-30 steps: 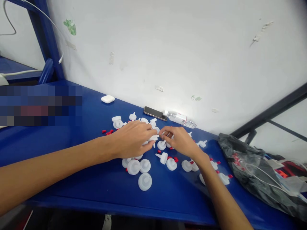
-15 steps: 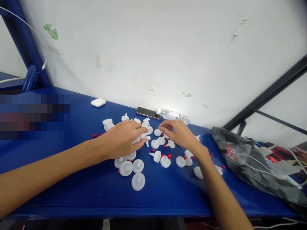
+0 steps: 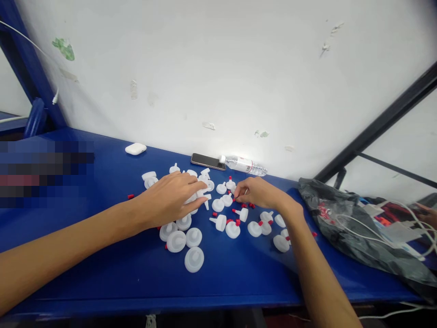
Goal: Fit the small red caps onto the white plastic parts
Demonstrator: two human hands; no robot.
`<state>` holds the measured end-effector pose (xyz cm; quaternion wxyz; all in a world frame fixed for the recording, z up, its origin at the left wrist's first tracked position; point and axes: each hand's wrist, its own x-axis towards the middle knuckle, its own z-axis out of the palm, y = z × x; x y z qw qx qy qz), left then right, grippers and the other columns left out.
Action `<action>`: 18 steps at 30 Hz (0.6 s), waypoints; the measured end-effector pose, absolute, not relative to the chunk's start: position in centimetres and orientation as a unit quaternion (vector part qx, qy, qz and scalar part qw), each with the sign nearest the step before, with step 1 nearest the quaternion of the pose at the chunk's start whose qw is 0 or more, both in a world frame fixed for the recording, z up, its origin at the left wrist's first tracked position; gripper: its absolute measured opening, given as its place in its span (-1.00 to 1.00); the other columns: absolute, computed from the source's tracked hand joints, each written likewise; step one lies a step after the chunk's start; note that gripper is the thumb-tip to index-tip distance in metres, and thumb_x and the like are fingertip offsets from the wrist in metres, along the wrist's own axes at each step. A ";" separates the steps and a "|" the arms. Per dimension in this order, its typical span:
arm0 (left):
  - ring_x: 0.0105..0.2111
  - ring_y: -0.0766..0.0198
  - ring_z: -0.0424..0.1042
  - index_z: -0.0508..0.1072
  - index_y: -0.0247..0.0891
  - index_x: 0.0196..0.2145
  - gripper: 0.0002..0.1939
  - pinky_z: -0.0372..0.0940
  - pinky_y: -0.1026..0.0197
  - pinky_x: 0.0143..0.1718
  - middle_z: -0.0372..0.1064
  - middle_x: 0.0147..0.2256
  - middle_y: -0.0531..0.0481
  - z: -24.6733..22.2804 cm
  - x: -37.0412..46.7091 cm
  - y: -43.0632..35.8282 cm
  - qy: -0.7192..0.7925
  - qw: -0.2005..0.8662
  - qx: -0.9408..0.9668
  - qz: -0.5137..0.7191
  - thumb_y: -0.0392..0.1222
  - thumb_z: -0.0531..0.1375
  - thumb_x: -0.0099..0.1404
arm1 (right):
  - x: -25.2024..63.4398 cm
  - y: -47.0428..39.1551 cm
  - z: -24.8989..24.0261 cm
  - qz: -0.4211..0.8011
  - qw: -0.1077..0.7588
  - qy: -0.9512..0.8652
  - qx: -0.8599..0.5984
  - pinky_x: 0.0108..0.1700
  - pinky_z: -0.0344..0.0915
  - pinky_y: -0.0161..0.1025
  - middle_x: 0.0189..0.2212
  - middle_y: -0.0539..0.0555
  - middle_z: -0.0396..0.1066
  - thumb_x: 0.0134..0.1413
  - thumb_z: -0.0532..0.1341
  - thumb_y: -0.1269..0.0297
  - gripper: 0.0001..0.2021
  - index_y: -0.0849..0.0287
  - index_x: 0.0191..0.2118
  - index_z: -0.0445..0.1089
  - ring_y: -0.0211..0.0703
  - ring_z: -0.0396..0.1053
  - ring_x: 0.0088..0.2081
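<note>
Left hand (image 3: 175,197): thumb and forefinger apart over white spout caps; can't tell if one is gripped. Right hand (image 3: 257,190) at its 3 o'clock: fingertips drawn together beside a red tip cap (image 3: 234,200); pinch unclear. Looks partway: several have red tips on, e.g. the tipped spout cap (image 3: 242,214) at right hand's 7 o'clock. Left: bare spout cap (image 3: 194,259), left hand's 5 o'clock; loose red piece (image 3: 214,214), 4 o'clock.

Bright light covers the wall (image 3: 205,68), with glare beyond the right hand (image 3: 256,190). Coarse pixel blocks (image 3: 41,173) mask a patch left of the left hand (image 3: 175,193); nearer than both, below the table (image 3: 112,278), it's dark.
</note>
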<state>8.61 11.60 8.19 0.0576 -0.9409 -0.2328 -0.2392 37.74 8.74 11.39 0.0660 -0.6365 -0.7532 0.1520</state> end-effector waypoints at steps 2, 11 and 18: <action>-0.17 0.00 0.54 0.51 -0.28 0.04 -0.70 0.43 -0.06 -0.14 0.56 -0.16 -0.15 8.2 8.6 11.6 -0.232 0.058 -0.941 -0.239 -0.07 0.12 0.52 | 37.8 8.8 11.4 0.154 0.073 -0.753 -0.635 -0.35 0.42 -0.19 -0.37 0.01 0.64 0.06 0.32 0.45 -0.85 0.05 -0.34 0.60 -0.09 0.57 -0.36; -0.19 0.01 0.54 0.51 -0.28 0.02 -0.68 0.43 -0.06 -0.16 0.56 -0.16 -0.16 8.1 8.6 11.8 -0.228 0.062 -0.940 -0.245 -0.06 0.08 0.53 | 38.2 8.7 11.1 0.142 0.091 -0.758 -0.630 -0.38 0.36 -0.21 -0.49 0.01 0.60 0.00 0.30 0.51 -0.82 0.09 -0.50 0.55 -0.10 0.54 -0.43; -0.19 0.03 0.52 0.50 -0.26 0.03 -0.69 0.41 -0.04 -0.17 0.54 -0.18 -0.13 8.0 8.4 11.9 -0.228 0.061 -0.938 -0.255 -0.07 0.08 0.53 | 36.9 8.2 12.7 0.108 0.193 -0.760 -0.611 -0.27 0.40 -0.18 -0.36 0.05 0.61 0.25 0.23 0.32 -0.88 0.12 -0.24 0.54 -0.10 0.54 -0.32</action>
